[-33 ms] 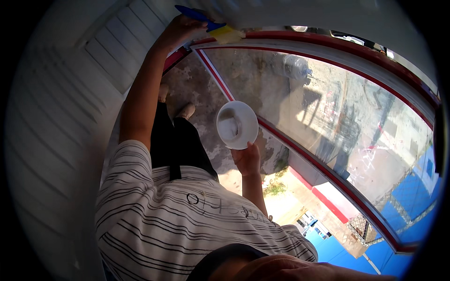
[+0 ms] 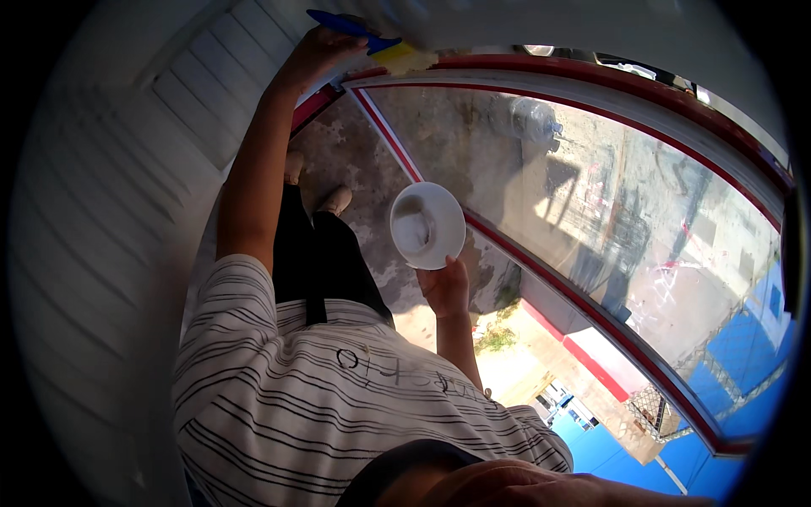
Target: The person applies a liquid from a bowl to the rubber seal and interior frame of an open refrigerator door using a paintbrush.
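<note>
The left hand (image 2: 321, 55) now sits slightly farther left than a moment ago. The blue-handled brush (image 2: 355, 31) has shifted with it, its handle a little flatter, its bristles (image 2: 417, 62) slightly higher and farther left in the view.

- Shirt (image 2: 363, 397): wht, thin blk horiz. stripes, dk chest lettering; in view, below R hand (image 2: 446, 290).
- L sleeve (image 2: 232, 291): short, same stripes; below L hand (image 2: 323, 52).
- Trousers (image 2: 342, 266): blk, left of R hand.
- Shoes (image 2: 337, 200): lt. beige, below L hand.
</note>
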{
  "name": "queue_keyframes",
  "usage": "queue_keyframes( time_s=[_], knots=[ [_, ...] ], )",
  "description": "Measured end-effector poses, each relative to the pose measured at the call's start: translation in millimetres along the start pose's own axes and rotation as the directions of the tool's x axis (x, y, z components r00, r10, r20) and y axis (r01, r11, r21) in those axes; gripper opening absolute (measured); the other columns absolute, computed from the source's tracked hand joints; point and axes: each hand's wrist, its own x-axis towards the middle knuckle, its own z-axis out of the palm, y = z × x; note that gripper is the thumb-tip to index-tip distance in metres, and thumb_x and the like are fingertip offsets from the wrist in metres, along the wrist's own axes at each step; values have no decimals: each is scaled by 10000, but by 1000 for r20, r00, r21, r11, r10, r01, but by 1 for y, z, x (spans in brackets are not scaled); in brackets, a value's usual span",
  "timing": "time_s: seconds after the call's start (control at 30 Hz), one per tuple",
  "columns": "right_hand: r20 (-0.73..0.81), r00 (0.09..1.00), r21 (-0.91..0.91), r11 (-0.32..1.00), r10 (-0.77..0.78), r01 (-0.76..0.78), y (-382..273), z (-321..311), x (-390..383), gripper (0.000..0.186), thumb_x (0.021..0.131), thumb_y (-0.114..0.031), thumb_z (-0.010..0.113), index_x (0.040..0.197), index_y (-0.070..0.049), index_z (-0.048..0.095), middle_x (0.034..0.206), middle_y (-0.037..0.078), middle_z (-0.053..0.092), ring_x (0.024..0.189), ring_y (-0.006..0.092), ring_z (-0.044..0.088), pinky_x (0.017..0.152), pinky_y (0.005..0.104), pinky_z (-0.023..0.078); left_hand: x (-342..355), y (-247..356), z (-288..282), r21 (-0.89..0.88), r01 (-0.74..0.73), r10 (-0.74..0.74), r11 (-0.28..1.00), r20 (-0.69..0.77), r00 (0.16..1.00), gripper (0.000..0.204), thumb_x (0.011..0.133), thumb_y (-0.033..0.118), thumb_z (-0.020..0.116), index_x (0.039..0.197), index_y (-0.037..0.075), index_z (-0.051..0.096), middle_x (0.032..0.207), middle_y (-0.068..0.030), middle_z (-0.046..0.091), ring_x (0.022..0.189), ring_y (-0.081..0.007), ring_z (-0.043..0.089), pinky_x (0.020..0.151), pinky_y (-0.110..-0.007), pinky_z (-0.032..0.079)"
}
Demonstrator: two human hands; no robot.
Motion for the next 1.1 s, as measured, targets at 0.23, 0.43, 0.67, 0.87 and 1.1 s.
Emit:
queue_keyframes(
  time_s=[0.23, 0.43, 0.67, 0.87, 1.1],
  knots=[
    [-56, 998, 31, 999, -2, 4, -1, -11, -1, 499, 899, -161, 516, 1372, -61, 390, 1359, 132, 485, 1215, 293, 518, 962, 420, 508, 0, -9, -1, -181, 119, -109, 976, 67, 992, 314, 889, 234, 659, 1135, 77, 541, 1170, -65, 601, 1079, -174, 590, 976, -313, 485],
    [-30, 999, -10, 1000, -18, 18, -2, -4, -1, 493, 905, -164, 510, 1370, -54, 391, 1372, 132, 471, 1226, 290, 509, 978, 423, 497, 4, -14, 10, -193, 138, -143, 971, -11, 990, 315, 886, 253, 665, 1108, 64, 548, 1159, -72, 592, 1087, -181, 588, 982, -301, 493],
    [3, 1000, 2, 1000, -12, 12, -3, -1, 2, 501, 898, -159, 523, 1370, -58, 390, 1366, 132, 476, 1221, 283, 514, 972, 409, 504, -2, -17, 33, -332, 237, -333, 913, -268, 904, 298, 844, 280, 716, 1004, 50, 613, 1023, -72, 641, 963, -157, 638, 848, -263, 528],
    [23, 999, -20, 1000, -22, 23, -3, 10, 3, 506, 895, -161, 527, 1371, -58, 389, 1361, 130, 481, 1220, 280, 514, 976, 399, 500, -7, -21, 32, -261, 350, -425, 900, -341, 838, 236, 826, 202, 735, 961, 41, 626, 846, -43, 645, 713, -105, 615, 687, -198, 489],
    [9, 999, -37, 999, -33, 33, -6, 8, 4, 504, 893, -163, 522, 1366, -48, 393, 1356, 137, 485, 1223, 281, 511, 998, 407, 483, -4, -15, 39, -306, 267, -366, 914, -336, 868, 233, 852, 162, 699, 988, -8, 617, 964, -94, 661, 897, -179, 655, 809, -261, 545]
  ],
)
